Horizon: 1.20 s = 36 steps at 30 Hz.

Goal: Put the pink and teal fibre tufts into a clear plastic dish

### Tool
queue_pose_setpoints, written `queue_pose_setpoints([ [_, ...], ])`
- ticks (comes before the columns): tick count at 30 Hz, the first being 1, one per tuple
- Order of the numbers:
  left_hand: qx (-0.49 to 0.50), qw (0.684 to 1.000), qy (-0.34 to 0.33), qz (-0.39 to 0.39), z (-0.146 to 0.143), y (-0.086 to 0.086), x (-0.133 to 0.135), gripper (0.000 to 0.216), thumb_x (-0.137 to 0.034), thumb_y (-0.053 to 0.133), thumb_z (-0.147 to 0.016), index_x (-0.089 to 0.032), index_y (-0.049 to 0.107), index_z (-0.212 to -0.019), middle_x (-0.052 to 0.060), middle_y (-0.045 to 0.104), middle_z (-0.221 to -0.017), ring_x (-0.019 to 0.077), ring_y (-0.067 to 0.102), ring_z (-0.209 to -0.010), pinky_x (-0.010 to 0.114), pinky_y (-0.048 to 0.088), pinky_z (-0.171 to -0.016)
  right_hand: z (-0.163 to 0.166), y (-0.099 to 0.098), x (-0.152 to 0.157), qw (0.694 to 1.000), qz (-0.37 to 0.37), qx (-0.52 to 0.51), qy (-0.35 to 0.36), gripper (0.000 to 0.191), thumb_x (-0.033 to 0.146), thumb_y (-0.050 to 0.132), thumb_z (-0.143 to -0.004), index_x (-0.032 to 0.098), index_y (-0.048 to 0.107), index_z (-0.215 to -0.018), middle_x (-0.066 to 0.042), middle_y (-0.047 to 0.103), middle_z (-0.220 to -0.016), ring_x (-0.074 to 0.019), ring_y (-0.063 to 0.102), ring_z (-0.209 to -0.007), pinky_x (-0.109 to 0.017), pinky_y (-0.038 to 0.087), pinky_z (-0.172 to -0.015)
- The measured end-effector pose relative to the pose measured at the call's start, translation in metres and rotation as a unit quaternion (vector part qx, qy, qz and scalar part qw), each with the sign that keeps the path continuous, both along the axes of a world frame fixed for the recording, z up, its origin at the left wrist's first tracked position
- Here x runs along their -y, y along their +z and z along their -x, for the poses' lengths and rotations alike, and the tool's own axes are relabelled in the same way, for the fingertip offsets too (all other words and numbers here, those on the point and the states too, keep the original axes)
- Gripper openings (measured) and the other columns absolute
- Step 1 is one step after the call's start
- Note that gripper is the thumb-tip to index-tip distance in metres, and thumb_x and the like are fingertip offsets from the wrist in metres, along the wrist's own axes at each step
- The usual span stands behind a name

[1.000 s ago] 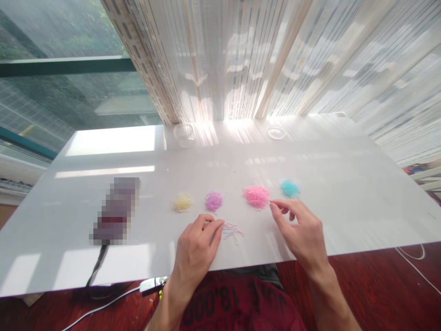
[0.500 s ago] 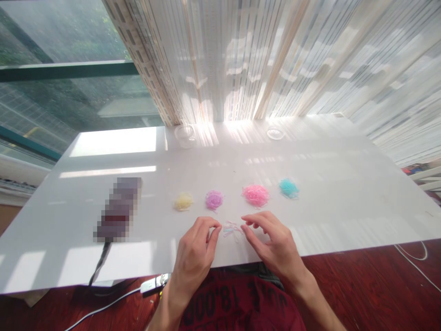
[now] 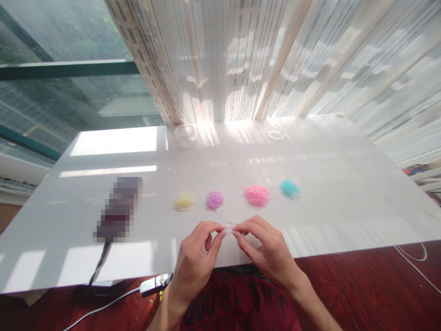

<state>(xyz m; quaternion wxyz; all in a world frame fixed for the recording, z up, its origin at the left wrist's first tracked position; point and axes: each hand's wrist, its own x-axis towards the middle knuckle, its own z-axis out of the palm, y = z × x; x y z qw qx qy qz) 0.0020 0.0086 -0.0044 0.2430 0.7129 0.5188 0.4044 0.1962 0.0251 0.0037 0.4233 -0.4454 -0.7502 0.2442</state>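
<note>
On the white table lie four small heaps of thin elastic bands in a row: yellow, purple, pink and teal. In front of them a few loose mixed bands lie near the table's front edge. My left hand and my right hand meet over these loose bands, each with thumb and forefinger pinched together on them. The bands are mostly hidden under my fingertips.
A blurred dark device with a cable lies on the table's left. A clear cup and a clear lid stand at the back by the curtain. A white cable and plug hang below the front edge.
My right hand came back from beside the pink heap, leftwards and towards me, and now pinches the loose bands together with my left hand, which stayed put.
</note>
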Motion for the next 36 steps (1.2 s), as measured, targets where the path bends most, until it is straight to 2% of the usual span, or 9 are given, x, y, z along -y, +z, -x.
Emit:
queue_pose_setpoints([
  [6, 0.032, 0.999, 0.004, 0.025, -0.001, 0.004, 0.0, 0.008, -0.021, 0.062, -0.101, -0.023, 0.068, -0.107, 0.0, 0.071, -0.092, 0.0093, 0.058, -0.064, 0.022, 0.052, -0.065, 0.0, 0.005, -0.002, 0.999, -0.036, -0.013, -0.015, 0.012, 0.013, 0.063, -0.096, 0.022, 0.07, -0.094, -0.001, 0.07, -0.078, -0.0156, 0.067, -0.072, -0.027, 0.057, -0.067],
  [12, 0.025, 0.999, 0.008, 0.03, -0.001, 0.002, -0.001, 0.009, -0.023, 0.062, -0.102, -0.024, 0.067, -0.108, 0.0, 0.072, -0.093, 0.0091, 0.057, -0.063, 0.022, 0.053, -0.064, -0.004, 0.003, -0.003, 0.999, -0.029, -0.011, -0.025, 0.011, 0.015, 0.063, -0.097, 0.023, 0.071, -0.095, -0.001, 0.071, -0.079, -0.0164, 0.067, -0.074, -0.029, 0.057, -0.067],
  [14, 0.009, 1.0, 0.004, 0.025, 0.0, 0.0, -0.002, 0.01, -0.024, 0.062, -0.102, -0.025, 0.066, -0.111, 0.0, 0.072, -0.096, 0.009, 0.055, -0.062, 0.022, 0.053, -0.066, -0.013, 0.002, -0.006, 0.998, -0.03, -0.003, -0.062, 0.01, 0.016, 0.064, -0.097, 0.023, 0.07, -0.095, -0.001, 0.072, -0.08, -0.0164, 0.066, -0.075, -0.029, 0.055, -0.068],
  [17, -0.04, 0.999, -0.008, 0.008, 0.002, -0.003, -0.002, 0.013, -0.023, 0.061, -0.102, -0.025, 0.065, -0.114, 0.001, 0.072, -0.101, 0.0099, 0.054, -0.063, 0.025, 0.055, -0.07, -0.033, 0.001, -0.016, 0.986, -0.026, 0.024, -0.165, 0.007, 0.023, 0.065, -0.097, 0.024, 0.072, -0.094, -0.001, 0.071, -0.08, -0.016, 0.061, -0.07, -0.03, 0.052, -0.067],
  [19, -0.081, 0.997, -0.019, 0.002, 0.002, -0.006, -0.003, 0.014, -0.023, 0.06, -0.102, -0.025, 0.064, -0.115, 0.003, 0.072, -0.105, 0.0125, 0.062, -0.072, 0.028, 0.057, -0.076, -0.045, 0.0, -0.025, 0.973, -0.01, 0.038, -0.229, 0.01, 0.03, 0.066, -0.097, 0.024, 0.073, -0.094, -0.001, 0.069, -0.079, -0.0159, 0.057, -0.066, -0.031, 0.052, -0.067],
  [21, -0.119, 0.992, -0.032, -0.004, 0.002, -0.007, -0.004, 0.013, -0.023, 0.059, -0.103, -0.024, 0.065, -0.115, 0.004, 0.072, -0.106, 0.0168, 0.068, -0.086, 0.031, 0.058, -0.081, -0.054, -0.002, -0.033, 0.963, 0.01, 0.045, -0.264, 0.016, 0.037, 0.066, -0.096, 0.023, 0.075, -0.093, -0.001, 0.069, -0.078, -0.0161, 0.056, -0.065, -0.032, 0.052, -0.067],
  [23, -0.144, 0.989, -0.041, -0.011, 0.002, -0.009, -0.003, 0.013, -0.024, 0.057, -0.103, -0.024, 0.065, -0.114, 0.005, 0.071, -0.104, 0.0194, 0.07, -0.092, 0.034, 0.059, -0.083, -0.057, -0.004, -0.039, 0.961, 0.03, 0.05, -0.271, 0.021, 0.041, 0.065, -0.095, 0.023, 0.076, -0.09, -0.001, 0.069, -0.077, -0.0164, 0.056, -0.064, -0.032, 0.051, -0.067],
  [28, -0.172, 0.984, -0.038, -0.019, 0.005, -0.011, 0.0, 0.014, -0.024, 0.058, -0.102, -0.023, 0.065, -0.114, 0.004, 0.069, -0.1, 0.0207, 0.07, -0.087, 0.036, 0.059, -0.078, -0.057, -0.009, -0.046, 0.965, 0.057, 0.065, -0.249, 0.028, 0.047, 0.063, -0.095, 0.023, 0.077, -0.089, -0.003, 0.071, -0.079, -0.0166, 0.058, -0.063, -0.033, 0.05, -0.065],
  [36, -0.197, 0.98, -0.029, -0.023, 0.006, -0.01, 0.0, 0.009, -0.024, 0.059, -0.102, -0.022, 0.066, -0.108, 0.002, 0.069, -0.095, 0.0199, 0.067, -0.081, 0.035, 0.054, -0.074, -0.061, -0.01, -0.03, 0.962, 0.028, 0.076, -0.261, 0.021, 0.038, 0.063, -0.098, 0.023, 0.078, -0.097, -0.002, 0.071, -0.082, -0.0166, 0.058, -0.065, -0.032, 0.05, -0.066],
])
